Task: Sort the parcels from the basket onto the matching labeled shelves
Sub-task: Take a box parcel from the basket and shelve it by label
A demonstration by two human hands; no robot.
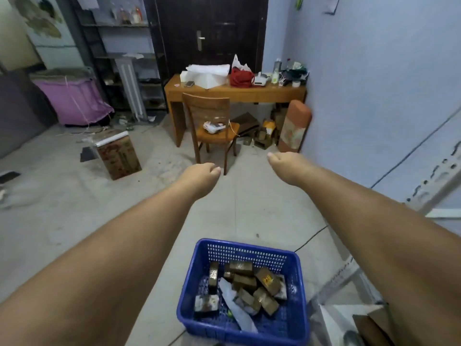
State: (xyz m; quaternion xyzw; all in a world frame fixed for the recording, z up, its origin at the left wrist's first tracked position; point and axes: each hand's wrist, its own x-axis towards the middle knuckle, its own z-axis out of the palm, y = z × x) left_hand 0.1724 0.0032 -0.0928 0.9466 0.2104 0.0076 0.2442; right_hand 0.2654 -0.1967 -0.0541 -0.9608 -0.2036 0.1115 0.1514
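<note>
Both hands, left hand (203,172) and right hand (283,162), fingers curled, apparently empty, mid-frame; basket (249,248) with parcels (268,279) lies lower centre, nearer neither.

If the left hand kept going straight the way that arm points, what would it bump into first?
Probably the wooden chair. The left hand, curled into a fist with an empty grip, points forward across bare floor toward it, with the desk behind. Depth is hard to judge, so the hand might pass over the seat.
</note>
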